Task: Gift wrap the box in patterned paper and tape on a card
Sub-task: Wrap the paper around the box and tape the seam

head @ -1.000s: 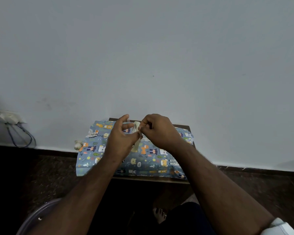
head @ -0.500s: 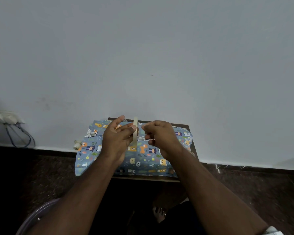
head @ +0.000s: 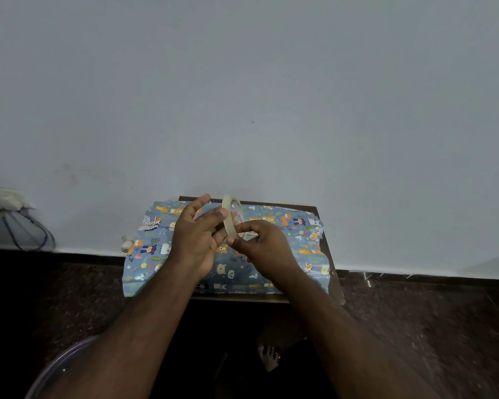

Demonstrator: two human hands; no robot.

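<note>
Tape roll point(head: 232, 216), held upright over patterned paper point(head: 288, 237) spread on bench point(head: 333, 272); left hand point(head: 195, 237) steadied it, right hand point(head: 261, 244) pinched its rim, probably seeking the tape's end; box unseen.

Person's two bare forearms, sleeveless within view, ending in the left hand point(head: 195, 240) and right hand point(head: 264, 249). A bare foot point(head: 268, 357) shows below, one toe bearing what may be a ring.
</note>
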